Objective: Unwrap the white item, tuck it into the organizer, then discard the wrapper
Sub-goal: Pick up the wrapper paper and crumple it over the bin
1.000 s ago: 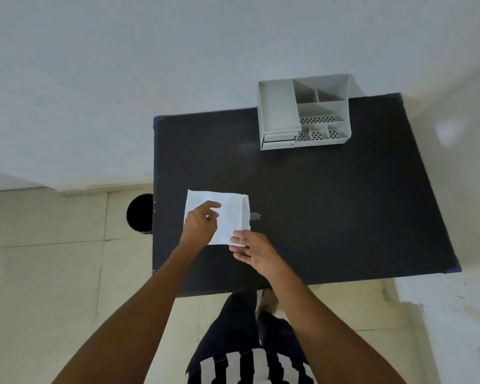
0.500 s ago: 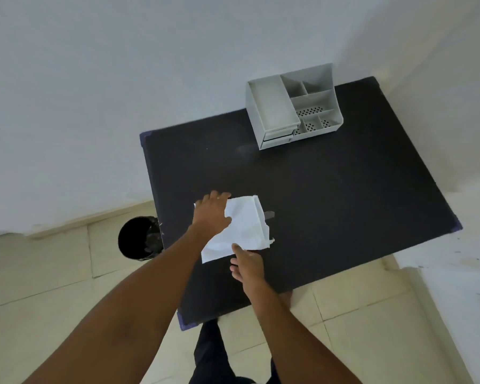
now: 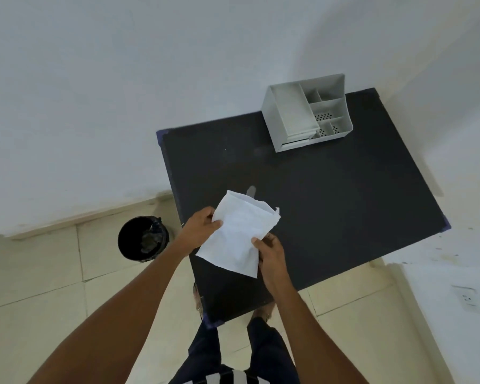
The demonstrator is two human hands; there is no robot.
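Note:
A flat white paper wrapper (image 3: 237,235) is held up above the near left part of the black table (image 3: 330,206). My left hand (image 3: 200,227) pinches its left edge. My right hand (image 3: 270,249) grips its lower right edge. The wrapper's far end looks torn and ragged. What it holds is hidden inside. A light grey organizer (image 3: 306,116) with several compartments stands at the table's far edge, well beyond both hands. A small grey mark (image 3: 250,190) shows on the table just beyond the wrapper.
A black waste bin (image 3: 142,238) with a liner stands on the tiled floor left of the table. White walls close in behind and to the right. A wall socket (image 3: 467,297) is at the lower right.
The wrapper lay flat on the table; both hands have lifted it off the surface and tilted it. My view has shifted, so the bin now shows fully.

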